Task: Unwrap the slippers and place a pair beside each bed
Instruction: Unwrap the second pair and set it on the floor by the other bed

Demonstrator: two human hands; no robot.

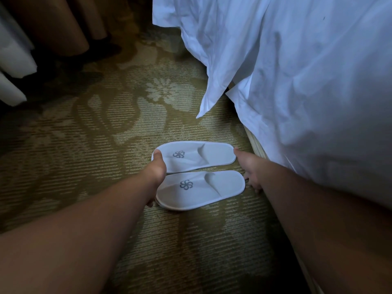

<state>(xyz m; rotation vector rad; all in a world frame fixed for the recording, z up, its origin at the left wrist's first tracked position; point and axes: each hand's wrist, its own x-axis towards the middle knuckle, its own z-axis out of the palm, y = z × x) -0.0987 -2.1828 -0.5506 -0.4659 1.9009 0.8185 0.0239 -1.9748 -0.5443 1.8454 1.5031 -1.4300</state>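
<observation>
Two white slippers lie side by side on the patterned carpet beside the bed (307,92), each with a grey swirl logo. The far slipper (197,155) and the near slipper (201,190) point their toes to the left. My left hand (156,172) touches the toe ends of both, thumb on the far slipper's tip. My right hand (250,168) rests at the heel ends, thumb against the far slipper's heel and fingers down on the carpet by the near one. No wrapping is visible on them.
White rumpled bedding hangs over the bed's side at the right, one corner (203,107) dangling just above the carpet. A pale wooden bed base (254,143) runs along the floor. Brown curtains (53,22) hang at the far left.
</observation>
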